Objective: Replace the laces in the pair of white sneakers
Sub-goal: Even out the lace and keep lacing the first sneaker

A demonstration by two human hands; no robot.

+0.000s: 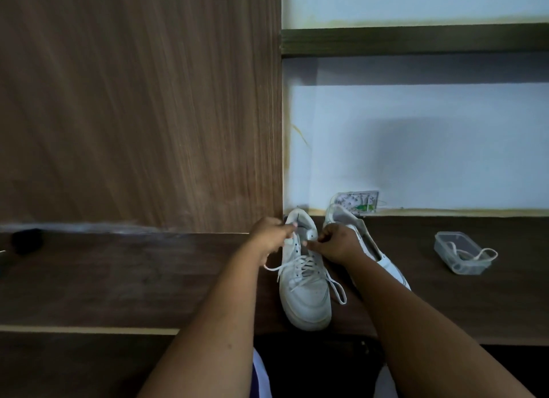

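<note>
Sneakers: two, white, on dark wooden desk point(148, 279); laced sneaker point(304, 290) at centre, toe toward viewer; second sneaker point(371, 246) touching its right side, partly hidden behind right hand.
Lace: one point(300, 267) crossed through lower eyelets of laced sneaker; upper eyelets open; loose ends trailing left and right of it.
Left hand: point(269, 234) just left of laced sneaker's collar, fingers curled, pinching lace end.
Right hand: point(335, 243) just right of same collar, fingers curled, pinching other lace end.
Progress: judged mid-lacing on first sneaker; second sneaker apparently without lace, remaining.
Container: one clear plastic tub point(459, 253) well right of sneakers, holding one spare lace point(472, 253).
Other: one dark object point(26, 240) far left, unidentifiable.
</note>
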